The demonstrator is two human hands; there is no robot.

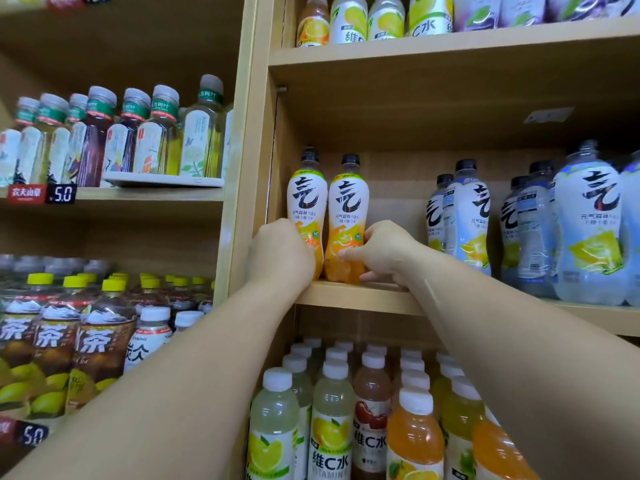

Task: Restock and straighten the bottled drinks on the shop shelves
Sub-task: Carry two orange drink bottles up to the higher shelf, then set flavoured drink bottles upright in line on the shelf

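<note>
Reaching up from the bottom edge, two bare forearms cross in front of the white-capped bottles (332, 403) on the lowest shelf and hide part of those rows. The left hand (280, 252) wraps the lower half of the left orange bottle (306, 199), its back to the camera, so its fingers are hidden. The right hand (384, 252) grips the right orange bottle (347, 202) near its base, thumb on the front and fingers curled low at the side. These two bottles stand upright side by side at the front left corner of the middle shelf (356, 297), just beside the upright panel (242, 168). Well apart to the right on the same board stand at least five pale blue bottles (585, 230), the last cut off by the frame edge. Left of the panel are yellow-capped tea bottles (93, 334), too crowded to count, green-collared bottles (156, 140) above them, and two 5.0 price tags (60, 194). The top-shelf bottles (349, 19) show only their lower halves.
</note>
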